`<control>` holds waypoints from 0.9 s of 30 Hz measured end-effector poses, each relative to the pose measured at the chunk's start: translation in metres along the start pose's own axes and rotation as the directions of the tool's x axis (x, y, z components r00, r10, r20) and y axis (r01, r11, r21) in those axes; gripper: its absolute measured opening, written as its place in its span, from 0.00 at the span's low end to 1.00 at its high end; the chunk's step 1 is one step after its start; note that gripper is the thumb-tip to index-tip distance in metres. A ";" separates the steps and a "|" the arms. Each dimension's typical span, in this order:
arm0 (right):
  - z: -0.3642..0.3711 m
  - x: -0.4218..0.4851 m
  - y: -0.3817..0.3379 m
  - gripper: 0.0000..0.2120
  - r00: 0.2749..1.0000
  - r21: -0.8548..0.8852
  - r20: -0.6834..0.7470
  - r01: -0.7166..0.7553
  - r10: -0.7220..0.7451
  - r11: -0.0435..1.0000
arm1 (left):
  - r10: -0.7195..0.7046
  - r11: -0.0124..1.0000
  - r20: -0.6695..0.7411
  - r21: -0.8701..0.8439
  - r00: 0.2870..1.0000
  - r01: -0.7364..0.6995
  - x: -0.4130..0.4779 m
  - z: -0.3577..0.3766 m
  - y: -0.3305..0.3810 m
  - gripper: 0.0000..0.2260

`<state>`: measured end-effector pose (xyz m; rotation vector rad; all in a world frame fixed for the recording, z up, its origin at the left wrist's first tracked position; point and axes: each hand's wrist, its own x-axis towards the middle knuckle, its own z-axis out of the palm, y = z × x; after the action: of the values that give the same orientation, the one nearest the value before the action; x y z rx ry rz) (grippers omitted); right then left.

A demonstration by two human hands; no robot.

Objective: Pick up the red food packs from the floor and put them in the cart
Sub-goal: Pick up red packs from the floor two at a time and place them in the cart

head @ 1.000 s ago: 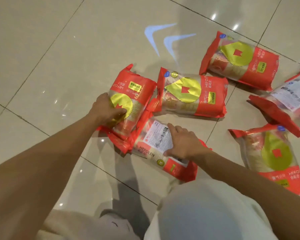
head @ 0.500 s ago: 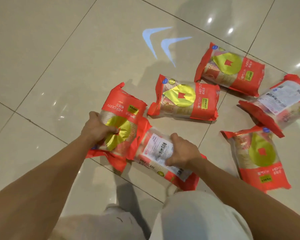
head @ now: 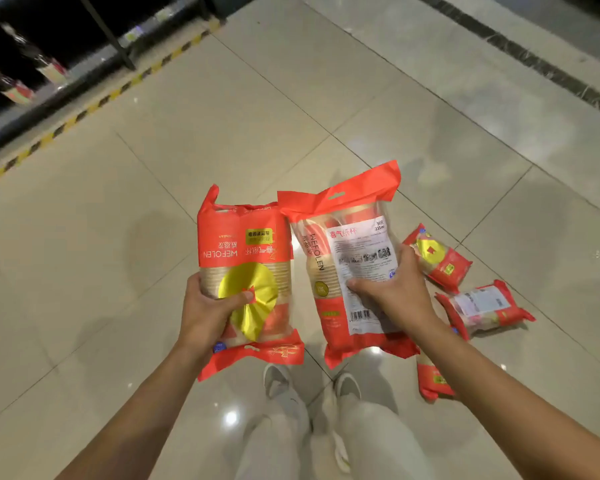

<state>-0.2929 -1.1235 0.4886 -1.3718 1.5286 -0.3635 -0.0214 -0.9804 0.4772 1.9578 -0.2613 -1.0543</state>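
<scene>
My left hand (head: 208,313) grips a red pack with a yellow disc (head: 246,258), held upright in the air at centre. Beside it, touching, my right hand (head: 392,292) grips a second red pack (head: 343,271) with its white label side facing me. Three more red packs lie on the floor to the right: one with a yellow disc (head: 437,258), one label side up (head: 482,306), and one (head: 430,382) mostly hidden behind my right forearm. No cart is in view.
Glossy beige floor tiles (head: 222,133) spread all around. A dark shelf unit (head: 32,57) with a yellow-black striped floor edge (head: 94,105) runs along the upper left. A dark strip (head: 534,53) crosses the upper right. My shoes (head: 312,386) stand below the packs.
Both hands have lifted their packs off the floor and hold them upright. The view has risen and turned left, so the remaining packs now sit at the right.
</scene>
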 end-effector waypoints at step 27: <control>0.087 -0.597 -0.187 0.36 0.079 0.416 0.777 0.680 -0.624 0.604 | -0.208 0.838 -0.977 -0.204 0.051 -0.506 -0.713 -0.249 -0.113 0.31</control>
<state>-0.2083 -0.6280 0.8711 -1.8200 -0.0967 -0.0590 -0.2966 -0.3829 0.8649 1.5957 0.5750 0.6197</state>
